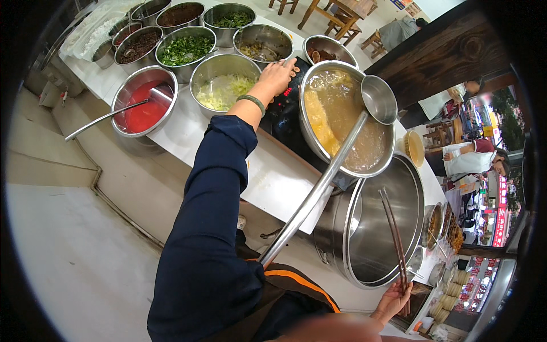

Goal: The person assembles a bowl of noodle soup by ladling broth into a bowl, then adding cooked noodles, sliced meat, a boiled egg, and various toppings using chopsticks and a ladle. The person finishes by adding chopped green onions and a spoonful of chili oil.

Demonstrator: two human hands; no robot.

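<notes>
One bowl of red liquid [130, 134] stands well left of your left hand [278, 78], with a small ladle [102, 121] leaning out over the near edge. Hazard: a swing of your elbow could catch that handle and slop the contents.

Next, just beside your left wrist, is a bowl of pale chopped vegetables [228, 64]. Your bracelet [252, 104] and navy sleeve [213, 165] pass close to its rim; a low forearm could contaminate the food.

Your left hand is loosely curled at the far end of the black cooker [283, 119], near its red lights [288, 91]. Nothing shows in its grasp; I cannot tell whether the fingertips press or grip anything. A stray touch might alter the heat.

Immediately right of that hand, the broth pot [303, 122] is on the cooker. A scald is the likely injury should your wrist drift against it. The long ladle [310, 194] lies across the pot, its handle projecting past the worktop [273, 176] towards your body. Leaning into it could lever the ladle round and splash you.

Farther right and nearer you is the large pot [370, 233]. Your right hand [393, 299], beside its near rim, is closed on long chopsticks [396, 242] by one end, their tips over the opening. A slack hold would probably drop them inside.
</notes>
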